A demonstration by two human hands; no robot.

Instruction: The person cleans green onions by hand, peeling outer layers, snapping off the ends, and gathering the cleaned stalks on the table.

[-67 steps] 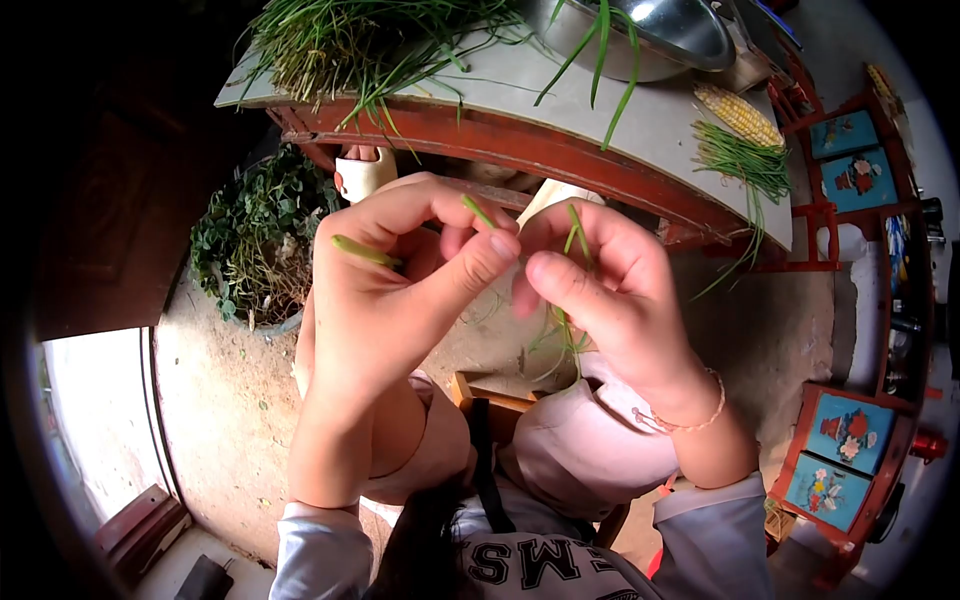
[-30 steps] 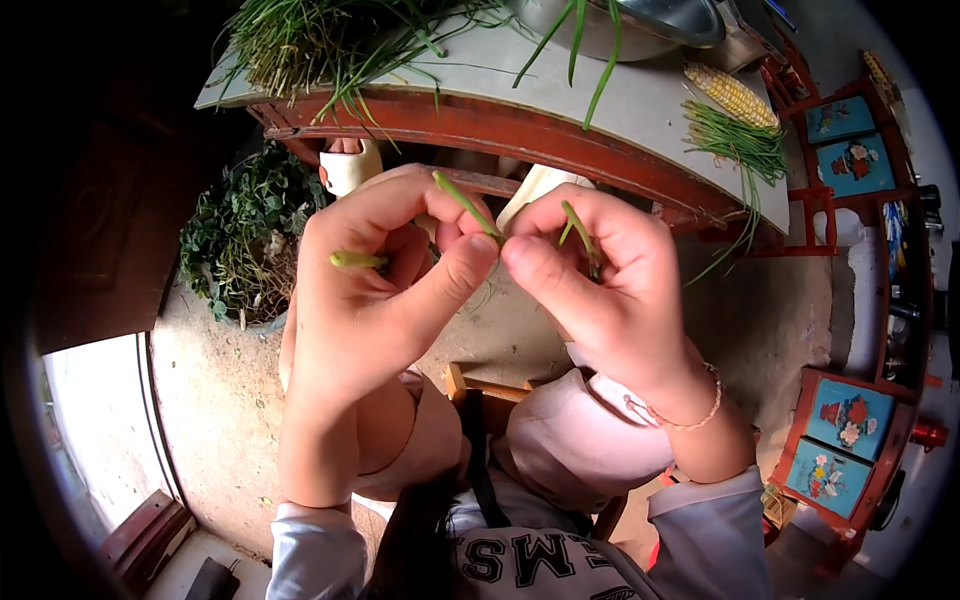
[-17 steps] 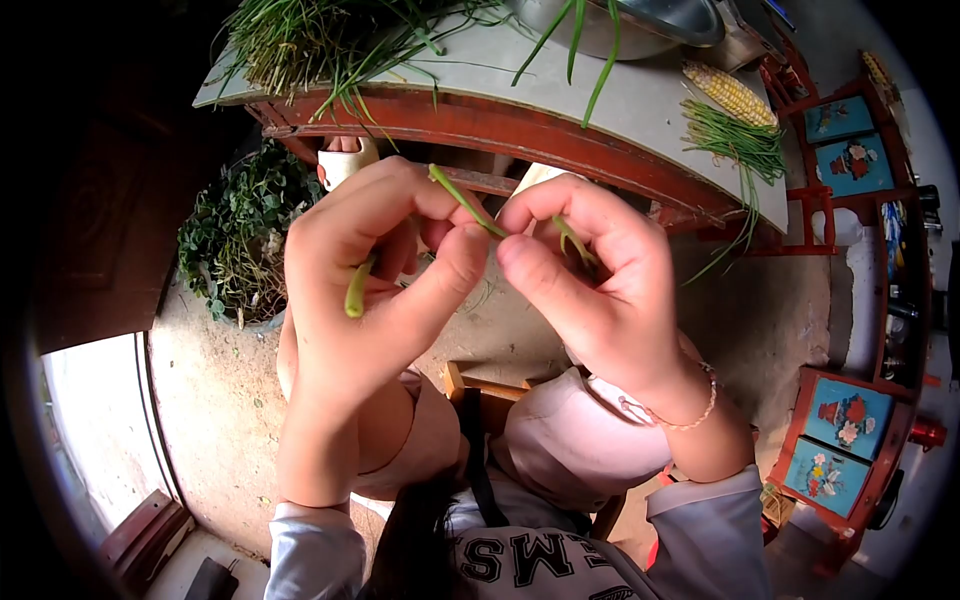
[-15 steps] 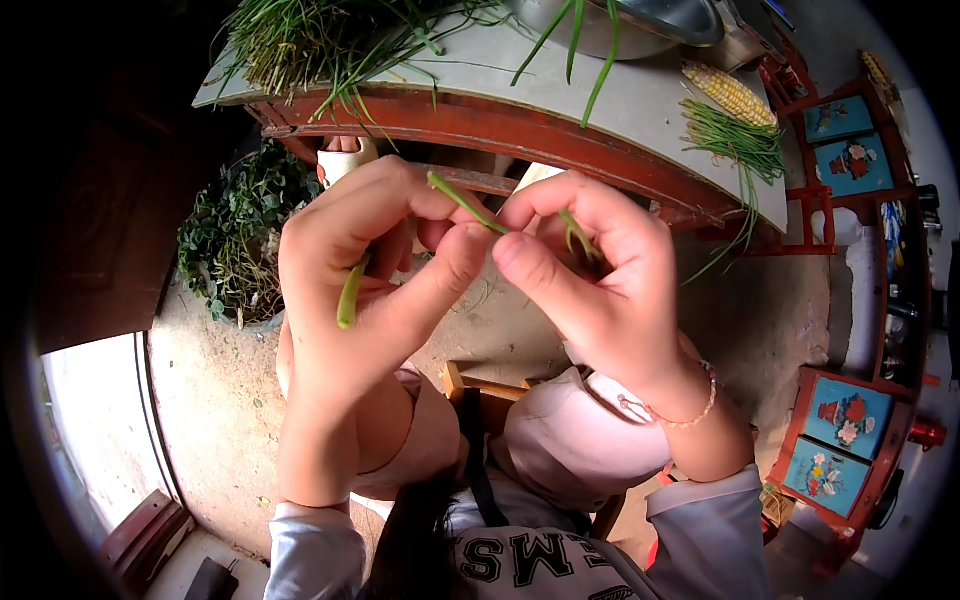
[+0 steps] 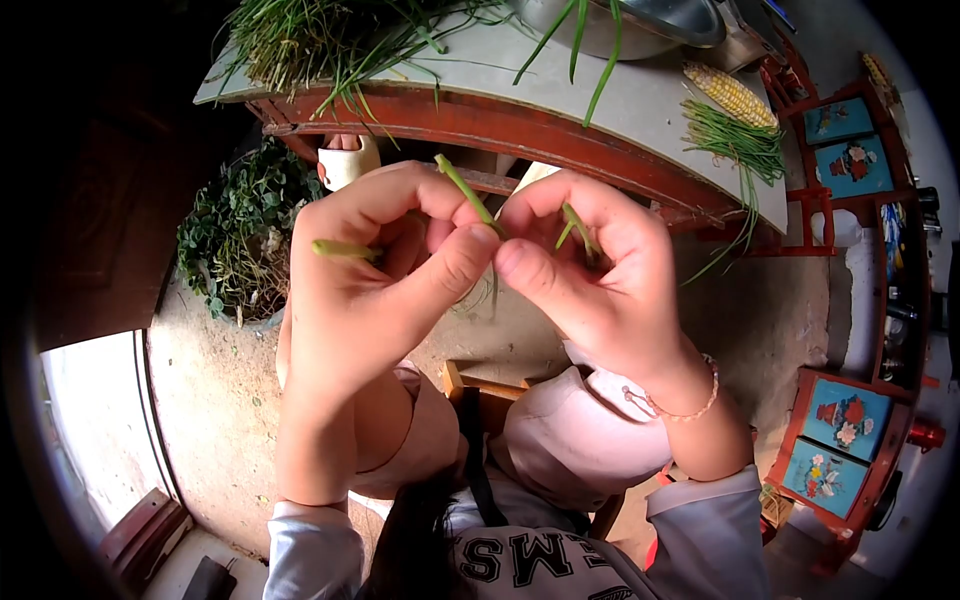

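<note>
Both hands meet in front of my lap, pinching one slim green stem (image 5: 462,188) between thumbs and forefingers. The stem slants up to the left from the fingertips. My left hand (image 5: 365,270) is closed and also keeps another green stem piece (image 5: 343,249) in its curled fingers, its pale end poking out to the left. Closed as well, my right hand (image 5: 610,265) has a forked green stem piece (image 5: 577,232) tucked inside its fingers. A thin strand hangs below the fingertips, too faint to make out.
Ahead, a table (image 5: 480,75) bears a pile of green chives (image 5: 300,45), a metal bowl (image 5: 640,25), a corn cob (image 5: 735,95) and a small bundle of chives (image 5: 735,140). Leafy greens (image 5: 235,235) fill a container on the floor at left. A red cabinet (image 5: 840,440) stands right.
The stem piece in my left hand has swung from pointing down to pointing left. The pinched stem now stands steeper, and the forked piece shows more. My left hand has turned slightly.
</note>
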